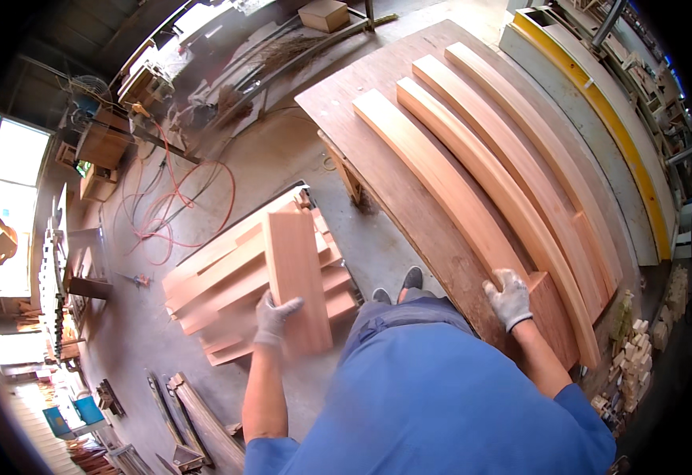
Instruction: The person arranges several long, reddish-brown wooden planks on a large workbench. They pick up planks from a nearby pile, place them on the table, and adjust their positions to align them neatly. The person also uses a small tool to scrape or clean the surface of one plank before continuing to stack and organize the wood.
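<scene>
My left hand (276, 317), in a pale work glove, grips the edge of a flat wooden board (297, 277). The board is held tilted above a pile of similar wooden boards (223, 289) on a low stand. To the right, several long wooden beams (433, 170) lie side by side on a brown worktable (330, 95). My right hand (510, 299), gloved too, has its fingers curled at the near part of the leftmost beam. A shorter wooden block (556, 317) lies just beside that hand.
An orange hose (173, 194) lies coiled on the concrete floor to the far left. Past the table's right side stands a machine with a yellow rail (599, 95). Small offcuts (635, 360) are heaped at the right. Long timbers (207, 423) lie at the lower left.
</scene>
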